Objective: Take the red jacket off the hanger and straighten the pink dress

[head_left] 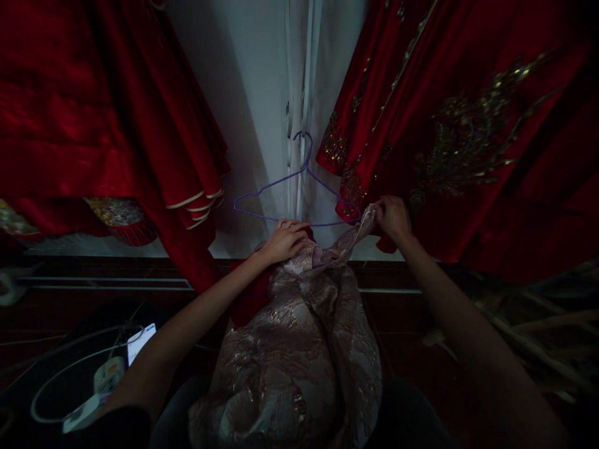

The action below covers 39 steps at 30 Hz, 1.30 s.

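A shiny pinkish brocade garment [285, 349] hangs down in front of me, its lower part over my lap. My right hand [393, 218] pinches one end of its top edge, pulled up to the right. At the garment's other top side, my left hand [285, 242] lies with bent fingers over the fabric and by the bottom bar of a purple hanger [271, 186]. What the left fingertips grip is partly hidden. The hanger's right corner is close to the strip of fabric in my right hand; I cannot tell whether they are joined.
Red garments hang at the left [178, 125] and the right [449, 75], the right ones with gold beadwork. Behind the hanger is a pale wall [257, 93] with vertical strips. A lit phone [140, 343], a power strip [110, 374] and a white cable [47, 386] lie low on the left.
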Each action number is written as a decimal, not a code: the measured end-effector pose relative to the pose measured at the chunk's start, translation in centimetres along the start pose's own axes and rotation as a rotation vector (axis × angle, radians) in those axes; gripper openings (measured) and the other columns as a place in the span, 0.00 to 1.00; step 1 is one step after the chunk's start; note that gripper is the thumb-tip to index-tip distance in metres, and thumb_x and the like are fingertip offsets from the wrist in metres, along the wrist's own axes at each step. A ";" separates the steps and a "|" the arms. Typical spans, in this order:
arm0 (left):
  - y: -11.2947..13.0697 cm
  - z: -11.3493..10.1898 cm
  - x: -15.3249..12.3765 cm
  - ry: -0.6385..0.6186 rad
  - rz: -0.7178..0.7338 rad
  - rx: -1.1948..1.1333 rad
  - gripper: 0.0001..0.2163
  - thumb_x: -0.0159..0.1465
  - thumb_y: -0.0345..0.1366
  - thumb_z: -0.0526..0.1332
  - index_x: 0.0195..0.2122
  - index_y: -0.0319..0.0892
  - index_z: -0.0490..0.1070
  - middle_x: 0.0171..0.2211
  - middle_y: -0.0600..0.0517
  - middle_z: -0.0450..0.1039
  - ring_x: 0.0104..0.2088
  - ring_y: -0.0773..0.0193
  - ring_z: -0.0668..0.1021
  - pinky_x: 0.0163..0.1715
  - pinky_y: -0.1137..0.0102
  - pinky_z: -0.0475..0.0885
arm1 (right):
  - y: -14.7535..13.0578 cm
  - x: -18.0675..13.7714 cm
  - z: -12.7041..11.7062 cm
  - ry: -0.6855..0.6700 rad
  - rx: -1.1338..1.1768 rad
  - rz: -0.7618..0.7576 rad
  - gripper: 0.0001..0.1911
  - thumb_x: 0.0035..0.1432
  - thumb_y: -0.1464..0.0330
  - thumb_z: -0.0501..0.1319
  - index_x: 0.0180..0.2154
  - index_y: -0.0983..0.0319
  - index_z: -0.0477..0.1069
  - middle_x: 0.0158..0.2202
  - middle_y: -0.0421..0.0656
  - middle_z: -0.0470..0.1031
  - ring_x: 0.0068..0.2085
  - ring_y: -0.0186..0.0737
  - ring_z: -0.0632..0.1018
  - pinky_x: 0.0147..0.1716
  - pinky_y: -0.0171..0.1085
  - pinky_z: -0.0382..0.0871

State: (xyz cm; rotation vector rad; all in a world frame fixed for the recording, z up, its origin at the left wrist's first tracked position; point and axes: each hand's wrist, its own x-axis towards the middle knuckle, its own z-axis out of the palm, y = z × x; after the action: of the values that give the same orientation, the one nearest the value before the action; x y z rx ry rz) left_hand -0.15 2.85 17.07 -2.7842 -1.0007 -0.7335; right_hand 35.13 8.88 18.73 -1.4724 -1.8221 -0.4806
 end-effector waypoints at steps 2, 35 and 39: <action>0.0 0.0 0.0 -0.003 -0.002 -0.007 0.08 0.64 0.37 0.55 0.38 0.45 0.73 0.60 0.53 0.64 0.55 0.55 0.66 0.56 0.56 0.54 | -0.1 0.1 0.1 0.012 0.006 -0.005 0.11 0.57 0.68 0.52 0.33 0.64 0.72 0.39 0.55 0.74 0.45 0.54 0.71 0.49 0.52 0.63; -11.1 -1.0 -2.9 0.720 -0.745 -0.612 0.20 0.53 0.52 0.64 0.33 0.37 0.76 0.30 0.50 0.76 0.31 0.64 0.73 0.31 0.72 0.65 | -8.4 2.9 1.6 -0.005 0.413 0.107 0.20 0.60 0.48 0.51 0.35 0.57 0.67 0.33 0.43 0.76 0.37 0.44 0.75 0.39 0.40 0.66; -13.7 -0.2 -6.3 0.736 -0.853 -0.806 0.24 0.49 0.56 0.65 0.33 0.37 0.77 0.29 0.50 0.76 0.29 0.66 0.72 0.29 0.73 0.64 | -8.1 3.4 0.4 -0.003 0.410 0.097 0.20 0.59 0.49 0.52 0.34 0.58 0.69 0.32 0.43 0.76 0.33 0.43 0.75 0.36 0.38 0.65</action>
State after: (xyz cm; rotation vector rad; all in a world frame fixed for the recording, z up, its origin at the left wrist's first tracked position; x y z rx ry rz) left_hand -12.93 9.91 13.29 -1.9770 -1.9661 -2.4667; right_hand 27.08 9.23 22.20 -1.2678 -1.7162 -0.0492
